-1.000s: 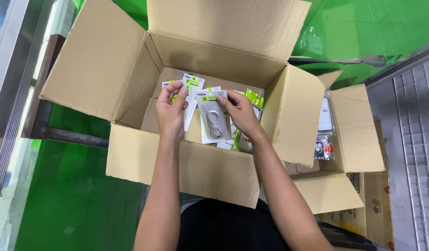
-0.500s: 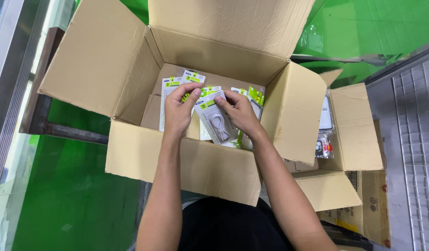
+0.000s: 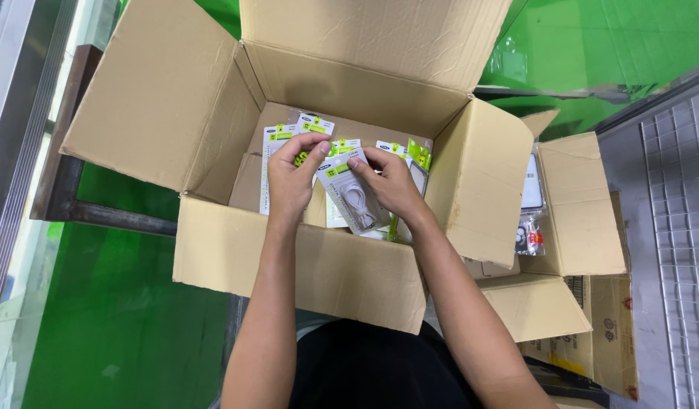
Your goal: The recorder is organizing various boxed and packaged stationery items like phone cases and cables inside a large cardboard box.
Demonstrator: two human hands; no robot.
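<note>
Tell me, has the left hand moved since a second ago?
Yes. The left hand shifted toward the cardboard box's far wall, fingers now curled over the packet top.

1. A glossy green floor point(image 3: 129, 333) reflects bright light.
2. A dark metal bar point(image 3: 99, 216) crosses the left.
3. A pale striped panel point(image 3: 20, 151) edges the left side.
4. A grey metal grid point(image 3: 679, 227) covers the right.

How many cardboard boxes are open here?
2. The big box sits in the middle, with both hands inside it. A smaller box stands at its right side. More boxes may be hidden below.
</note>
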